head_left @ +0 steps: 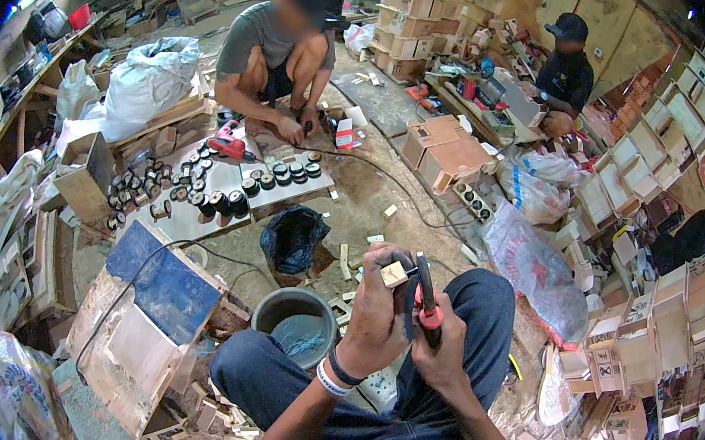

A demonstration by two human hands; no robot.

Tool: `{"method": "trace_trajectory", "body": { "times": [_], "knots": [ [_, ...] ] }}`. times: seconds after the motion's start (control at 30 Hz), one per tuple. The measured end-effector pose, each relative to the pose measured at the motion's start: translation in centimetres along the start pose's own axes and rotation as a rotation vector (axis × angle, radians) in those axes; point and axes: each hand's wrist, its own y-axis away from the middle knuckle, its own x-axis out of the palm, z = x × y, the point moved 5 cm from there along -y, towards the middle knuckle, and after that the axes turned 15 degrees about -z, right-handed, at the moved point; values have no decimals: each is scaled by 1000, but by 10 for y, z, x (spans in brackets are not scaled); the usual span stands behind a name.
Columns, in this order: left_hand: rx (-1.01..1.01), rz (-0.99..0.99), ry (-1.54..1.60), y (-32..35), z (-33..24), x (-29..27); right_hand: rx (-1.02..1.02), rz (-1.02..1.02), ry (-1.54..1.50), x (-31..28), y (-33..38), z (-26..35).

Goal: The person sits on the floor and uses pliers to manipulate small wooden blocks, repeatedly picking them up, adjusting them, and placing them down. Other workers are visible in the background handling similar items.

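Note:
My left hand (pixel 371 326) is closed around a small pale wooden block (pixel 394 275), raised in front of my knees. Part of what lies in that palm is hidden by the fingers. My right hand (pixel 441 344) grips pliers (pixel 430 319) with red-and-black handles, their dark head up beside the block. A thin dark piece seems to run between block and pliers; whether the jaws touch it I cannot tell. Below and left of my left hand stands a grey bucket (pixel 324 307) with blue-green strands inside.
A black plastic bag (pixel 294 237) stands beyond the bucket. Leftward leans a worn board (pixel 124 355) with a cable across it. Ahead, a crouching person (pixel 265 65) works by many dark spools (pixel 238 203) and a red drill (pixel 230 145). Another person (pixel 566 74) sits right, near stacked wooden boxes (pixel 653 151).

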Motion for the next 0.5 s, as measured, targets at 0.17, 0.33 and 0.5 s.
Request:
{"method": "trace_trajectory", "body": {
  "times": [0.17,0.33,0.5],
  "knots": [
    [91,2,-45,6,2,5,217,-46,-178,-6,5,-4],
    [178,20,-80,7,2,9,364,-52,-270,-19,2,-3],
    [133,-19,-69,6,5,9,179,39,-129,-33,1,10]
  ]
}}
